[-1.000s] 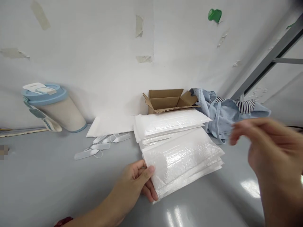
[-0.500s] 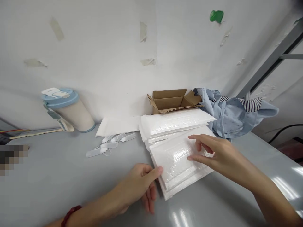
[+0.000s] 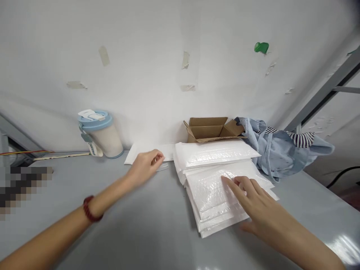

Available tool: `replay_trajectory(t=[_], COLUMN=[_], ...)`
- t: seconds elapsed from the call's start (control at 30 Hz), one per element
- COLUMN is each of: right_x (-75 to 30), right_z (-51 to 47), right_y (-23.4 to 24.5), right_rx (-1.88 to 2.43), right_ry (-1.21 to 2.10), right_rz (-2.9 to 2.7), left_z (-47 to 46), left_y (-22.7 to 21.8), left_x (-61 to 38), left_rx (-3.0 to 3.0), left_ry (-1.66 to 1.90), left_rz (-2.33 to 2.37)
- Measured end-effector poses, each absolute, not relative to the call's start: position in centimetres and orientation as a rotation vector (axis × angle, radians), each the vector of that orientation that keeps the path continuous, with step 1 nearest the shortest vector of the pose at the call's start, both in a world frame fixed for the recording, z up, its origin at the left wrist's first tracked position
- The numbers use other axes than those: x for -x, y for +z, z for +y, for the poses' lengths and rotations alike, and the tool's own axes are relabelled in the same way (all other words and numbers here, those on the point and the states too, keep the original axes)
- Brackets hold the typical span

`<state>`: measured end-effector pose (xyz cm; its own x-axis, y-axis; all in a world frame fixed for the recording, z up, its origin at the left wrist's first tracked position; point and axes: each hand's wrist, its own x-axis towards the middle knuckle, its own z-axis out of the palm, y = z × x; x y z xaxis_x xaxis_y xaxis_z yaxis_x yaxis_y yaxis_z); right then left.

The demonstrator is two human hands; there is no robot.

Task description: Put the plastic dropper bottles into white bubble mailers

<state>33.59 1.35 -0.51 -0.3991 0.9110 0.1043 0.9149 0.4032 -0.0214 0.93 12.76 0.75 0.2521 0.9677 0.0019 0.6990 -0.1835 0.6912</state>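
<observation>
My left hand (image 3: 146, 167) is over the small translucent plastic pieces (image 3: 163, 167), most of which it hides. Its fingers are curled together, and what lies between them, if anything, I cannot make out. A stack of white bubble mailers (image 3: 210, 191) lies in front of the box, its upper ones fanned unevenly. My right hand (image 3: 253, 198) hovers at the right side of this stack, fingers apart and holding nothing. Whether its fingertips touch the top mailer is unclear.
An open cardboard box (image 3: 209, 131) stands against the wall behind the mailers, beside a crumpled light-blue cloth (image 3: 281, 150). A blue-lidded cup (image 3: 105, 137) stands at the back left. A flat white packet (image 3: 168, 152) lies along the wall.
My left hand has left the mailers' left edge and moved up and left to the plastic pieces. My right hand stays by the mailers, now with its fingers more spread. The view has shifted.
</observation>
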Motion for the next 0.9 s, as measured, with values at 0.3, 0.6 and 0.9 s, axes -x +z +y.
replay_trajectory(t=[0.3,0.6,0.9], right_x=[-32.0,-31.1,-29.3], right_z=[1.4,0.5,0.7], right_y=[0.3,-1.5,-1.5], right_rx=[1.542,1.392,1.337], right_ry=[-0.274,-0.517,-0.699], right_rz=[-2.522,-2.604,-2.523], left_z=[20.1,18.9,17.5], left_y=[1.0,1.1,1.5], left_x=[1.0,0.5,-1.5], left_rx=[-2.563,-2.862,-2.955], left_ry=[-0.037,-0.207,-0.456], left_rz=[1.364,1.331,1.593])
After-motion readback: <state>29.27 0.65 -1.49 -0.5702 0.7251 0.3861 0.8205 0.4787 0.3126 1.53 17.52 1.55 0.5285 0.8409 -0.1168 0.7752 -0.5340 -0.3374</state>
